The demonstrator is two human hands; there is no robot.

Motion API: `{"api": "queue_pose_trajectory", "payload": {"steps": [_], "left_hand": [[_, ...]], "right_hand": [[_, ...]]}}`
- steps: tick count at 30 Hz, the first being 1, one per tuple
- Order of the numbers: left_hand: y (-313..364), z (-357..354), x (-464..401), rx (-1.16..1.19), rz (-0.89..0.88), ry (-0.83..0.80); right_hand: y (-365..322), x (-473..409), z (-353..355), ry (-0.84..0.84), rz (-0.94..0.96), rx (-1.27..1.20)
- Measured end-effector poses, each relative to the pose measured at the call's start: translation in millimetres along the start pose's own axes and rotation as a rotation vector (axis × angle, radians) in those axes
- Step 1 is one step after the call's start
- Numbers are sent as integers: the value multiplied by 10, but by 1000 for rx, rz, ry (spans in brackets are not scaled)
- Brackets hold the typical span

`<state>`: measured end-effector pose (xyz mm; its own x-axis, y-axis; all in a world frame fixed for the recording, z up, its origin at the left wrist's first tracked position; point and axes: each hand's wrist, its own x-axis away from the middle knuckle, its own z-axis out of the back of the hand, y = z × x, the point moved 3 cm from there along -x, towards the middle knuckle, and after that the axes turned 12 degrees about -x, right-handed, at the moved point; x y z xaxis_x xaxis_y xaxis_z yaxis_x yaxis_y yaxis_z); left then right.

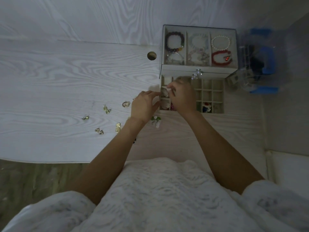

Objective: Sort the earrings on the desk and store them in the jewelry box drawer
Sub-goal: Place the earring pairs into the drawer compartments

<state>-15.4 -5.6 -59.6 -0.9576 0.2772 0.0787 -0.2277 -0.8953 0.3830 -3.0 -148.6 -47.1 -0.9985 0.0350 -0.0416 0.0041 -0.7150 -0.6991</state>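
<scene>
Both hands meet over the left column of the open jewelry box drawer [210,96], which is pulled out toward the person from beneath the jewelry box [199,47]. The left hand [144,106] rests at the drawer's left wall with its fingers extended toward a small pale item [164,93] in the second compartment from the back; whether those fingers pinch the item or only steady it cannot be determined. The right hand [183,96] crosses over the drawer from the right, fingers curled down onto the same item, apparently pinching it into place; its exact grip is hidden. The remaining earrings lie on the desk [66,81] to the left of the hands: a gold pair [107,109], a single gold piece [85,117], a gold ring-shaped piece [126,104], a gold heart pair [99,131] and a gold pair [118,127] just beside the left forearm. A white and green earring [155,121] lies just in front of the drawer, between the two wrists. The left hand is nearer to all loose earrings; the next pickup therefore favours the left hand, moving leftward, with the white and green earring closest. The free compartments lie on the drawer's right side, so delivery runs left to right.
</scene>
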Motion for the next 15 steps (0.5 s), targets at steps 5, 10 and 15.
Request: {"api": "queue_pose_trajectory", "payload": {"steps": [5,10,15], "left_hand": [[-14,19,-22,-11,-44,-42],[-126,243,201,12,-72,116],[-228,108,596,44,-95,47]], "right_hand": [[5,154,-91,-161,57,104],[-165,500,80,38,188,85],[-152,963,-148,-169,153,54]]}}
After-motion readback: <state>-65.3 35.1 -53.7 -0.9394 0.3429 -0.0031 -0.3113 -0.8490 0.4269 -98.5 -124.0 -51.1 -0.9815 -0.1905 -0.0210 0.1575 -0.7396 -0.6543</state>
